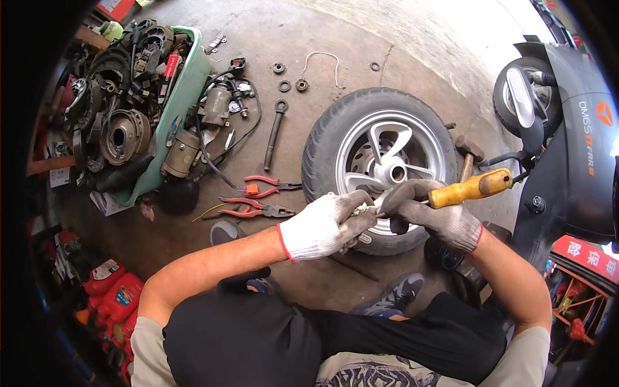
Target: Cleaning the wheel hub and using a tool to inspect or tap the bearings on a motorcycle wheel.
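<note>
My left hand (325, 222), in a white work glove with grey fingers, pinches a small pale metal-looking piece (366, 209) whose kind I cannot make out. My right hand (429, 209), gloved the same way, closes round a screwdriver (474, 188) near the front of its yellow handle. Its shaft points left toward the small piece; the tip is hidden among the fingers. Both hands are held over the near edge of a scooter-type wheel (393, 151), which lies flat on the floor with a black tyre and silver spokes.
Red-handled pliers (261, 209), a long bolt (275, 138), a bearing (302, 84) and rings lie on the concrete. A green crate (187, 77) of old parts stands at left, with motors (217, 106) beside it. A hammer (469, 149) and a dark scooter (574, 148) are at right.
</note>
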Tool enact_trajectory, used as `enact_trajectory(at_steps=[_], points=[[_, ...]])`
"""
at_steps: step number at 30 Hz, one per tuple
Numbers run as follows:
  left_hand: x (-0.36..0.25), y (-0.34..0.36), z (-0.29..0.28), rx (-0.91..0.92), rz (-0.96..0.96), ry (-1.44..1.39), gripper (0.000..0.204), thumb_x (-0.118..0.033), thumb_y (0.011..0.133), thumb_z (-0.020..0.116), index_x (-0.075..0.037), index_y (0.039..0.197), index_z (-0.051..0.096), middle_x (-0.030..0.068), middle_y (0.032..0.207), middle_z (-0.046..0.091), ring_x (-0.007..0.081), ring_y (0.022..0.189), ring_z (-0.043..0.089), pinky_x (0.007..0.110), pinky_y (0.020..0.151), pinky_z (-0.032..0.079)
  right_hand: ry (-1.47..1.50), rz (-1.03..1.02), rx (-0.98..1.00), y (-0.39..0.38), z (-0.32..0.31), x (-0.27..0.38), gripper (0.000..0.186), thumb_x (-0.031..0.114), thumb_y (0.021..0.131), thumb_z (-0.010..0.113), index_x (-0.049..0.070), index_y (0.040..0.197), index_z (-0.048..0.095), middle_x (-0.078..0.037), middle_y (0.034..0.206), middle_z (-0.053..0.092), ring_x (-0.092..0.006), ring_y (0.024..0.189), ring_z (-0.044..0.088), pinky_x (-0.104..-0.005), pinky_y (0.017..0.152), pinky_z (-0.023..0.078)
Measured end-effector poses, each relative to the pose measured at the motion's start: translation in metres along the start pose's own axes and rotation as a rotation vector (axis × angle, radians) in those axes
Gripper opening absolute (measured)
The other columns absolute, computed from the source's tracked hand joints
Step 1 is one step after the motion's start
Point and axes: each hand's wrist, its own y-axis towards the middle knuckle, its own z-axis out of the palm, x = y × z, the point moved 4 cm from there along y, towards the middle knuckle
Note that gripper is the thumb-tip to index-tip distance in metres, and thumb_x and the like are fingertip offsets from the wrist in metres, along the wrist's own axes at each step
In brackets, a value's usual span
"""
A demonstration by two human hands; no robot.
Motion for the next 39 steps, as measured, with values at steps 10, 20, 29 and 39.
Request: enact_trajectory(at_steps=[10, 20, 29, 39], points=[[0.001, 0.000, -0.006, 0.046, -0.073, 0.029, 0.030, -0.031, 0.101, 0.057, -0.001, 0.108, 0.058, 0.0126, 0.068, 0.064, 0.0249, 0.062, 0.068, 0.039, 0.062, 0.052, 0.163, -0.094, -0.052, -0.008, 0.002, -0.006, 0.015, 0.013, 0.097, 0.064, 0.001, 0.104, 0.070, -0.006, 0.090, 0.068, -0.0123, 0.080, 0.066, -0.0273, 0.071, 0.056], [0.033, 0.007, -0.050, -0.461, 0.105, 0.601, 0.026, -0.026, 0.096, 0.065, -0.005, 0.110, 0.064, 0.0178, 0.094, 0.066, 0.0349, 0.089, 0.068, 0.042, 0.078, 0.052, -0.288, -0.162, -0.559, -0.006, -0.078, -0.017, 0.013, 0.011, 0.098, 0.061, 0.001, 0.101, 0.069, -0.006, 0.090, 0.072, -0.0121, 0.078, 0.068, -0.0251, 0.070, 0.056], [0.044, 0.013, -0.055, -0.513, 0.057, 0.681, 0.025, -0.024, 0.092, 0.067, -0.007, 0.110, 0.065, 0.0176, 0.101, 0.064, 0.0384, 0.091, 0.066, 0.044, 0.079, 0.052, -1.153, -0.314, -0.390, 0.023, -0.060, -0.028, 0.014, 0.018, 0.092, 0.067, 0.008, 0.102, 0.072, -0.009, 0.094, 0.074, -0.0285, 0.091, 0.072, -0.0397, 0.083, 0.054], [0.049, 0.015, -0.056, -0.520, 0.090, 0.757, 0.023, -0.026, 0.093, 0.067, -0.009, 0.109, 0.066, 0.0162, 0.099, 0.065, 0.0378, 0.091, 0.066, 0.045, 0.079, 0.053, -1.377, -0.168, -0.211, 0.062, -0.062, -0.030, 0.021, 0.023, 0.092, 0.064, 0.007, 0.105, 0.069, -0.016, 0.099, 0.072, -0.0373, 0.094, 0.070, -0.0458, 0.082, 0.054]])
